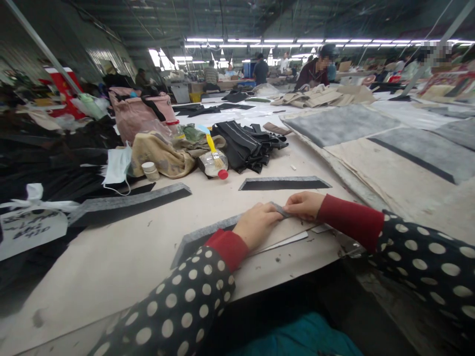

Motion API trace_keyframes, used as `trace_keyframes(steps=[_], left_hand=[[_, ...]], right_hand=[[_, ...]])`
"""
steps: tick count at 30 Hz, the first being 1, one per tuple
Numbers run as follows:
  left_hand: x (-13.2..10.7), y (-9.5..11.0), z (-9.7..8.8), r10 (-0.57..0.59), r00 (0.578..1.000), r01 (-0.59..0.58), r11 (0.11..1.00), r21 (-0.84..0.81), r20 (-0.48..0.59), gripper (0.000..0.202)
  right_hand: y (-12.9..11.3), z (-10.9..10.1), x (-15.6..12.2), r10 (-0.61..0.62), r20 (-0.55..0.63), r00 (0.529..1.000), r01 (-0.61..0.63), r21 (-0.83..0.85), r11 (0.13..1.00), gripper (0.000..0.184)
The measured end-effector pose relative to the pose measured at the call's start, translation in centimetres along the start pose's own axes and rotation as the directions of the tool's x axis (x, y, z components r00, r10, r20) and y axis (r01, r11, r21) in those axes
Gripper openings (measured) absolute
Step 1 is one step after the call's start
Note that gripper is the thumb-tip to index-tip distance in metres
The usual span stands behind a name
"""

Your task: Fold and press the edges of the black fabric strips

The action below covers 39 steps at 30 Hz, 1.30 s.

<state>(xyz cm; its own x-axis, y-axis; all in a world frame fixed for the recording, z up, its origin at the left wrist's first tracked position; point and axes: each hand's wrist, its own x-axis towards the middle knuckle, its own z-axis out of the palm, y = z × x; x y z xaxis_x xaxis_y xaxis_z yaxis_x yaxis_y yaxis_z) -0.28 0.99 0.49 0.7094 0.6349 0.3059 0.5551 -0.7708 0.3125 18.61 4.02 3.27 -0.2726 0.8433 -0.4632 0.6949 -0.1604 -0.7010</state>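
Fingers, two sets: the right hand's (291, 208) pinched on the right end of one grey-edged black strip (211, 228); the left hand's (272, 213) laid bent over the same strip, whether gripping cannot be told. Strip: on the near part of the pale worktable (122, 267), running left from the hands.

White slip (287, 242), one, just nearer than the hands.

Other grey-edged black strips, two: one at left (129, 201), one just beyond the hands (285, 184).

Handwritten tag (35, 227), one, far left.

Farther, at left to centre: face mask (118, 165), one; lidded jar (150, 171), one; red-capped bottle (214, 165), one; yellow-handled brush (212, 146), one, against the bottle; dark fabric pieces (239, 143), one heap, uncounted; pink bag (128, 116), one.

Far right: beige pieces (315, 96), one pile.
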Motion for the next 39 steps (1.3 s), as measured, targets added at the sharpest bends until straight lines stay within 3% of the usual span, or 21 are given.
trace_keyframes(steps=[6, 11, 19, 33, 36, 39], left_hand=[[0.0, 0.0, 0.0, 0.006, 1.0, -0.006, 1.0, -0.001, 0.016, 0.025], [0.0, 0.1, -0.2, 0.03, 0.999, -0.03, 0.999, -0.011, 0.015, 0.025], [0.0, 0.1, -0.2, 0.017, 1.0, -0.017, 1.0, 0.001, 0.014, 0.025], [0.1, 0.3, -0.3, -0.006, 0.999, 0.006, 1.0, -0.005, 0.036, 0.02], [-0.1, 0.5, -0.2, 0.01, 0.999, -0.011, 0.999, 0.048, 0.033, 0.025], [-0.2, 0.9, -0.1, 0.007, 1.0, -0.01, 0.994, 0.112, 0.028, 0.027]], right_hand=[[0.6, 1.2, -0.4, -0.16, -0.174, 0.972, 0.118, -0.23, 0.966, 0.015], [1.0, 2.0, -0.8, -0.385, -0.253, 0.888, 0.22, -0.501, 0.837, 0.016], [1.4, 3.0, -1.3, -0.548, -0.247, 0.8, 0.278, -0.656, 0.701, 0.02], [2.2, 4.7, -2.4, -0.646, -0.042, 0.762, 0.223, -0.919, 0.324, 0.025], [2.9, 5.0, -2.9, -0.675, -0.074, 0.734, 0.186, -0.934, 0.305, 0.028], [3.8, 4.8, -3.3, -0.705, -0.108, 0.701, 0.205, -0.916, 0.345, 0.031]])
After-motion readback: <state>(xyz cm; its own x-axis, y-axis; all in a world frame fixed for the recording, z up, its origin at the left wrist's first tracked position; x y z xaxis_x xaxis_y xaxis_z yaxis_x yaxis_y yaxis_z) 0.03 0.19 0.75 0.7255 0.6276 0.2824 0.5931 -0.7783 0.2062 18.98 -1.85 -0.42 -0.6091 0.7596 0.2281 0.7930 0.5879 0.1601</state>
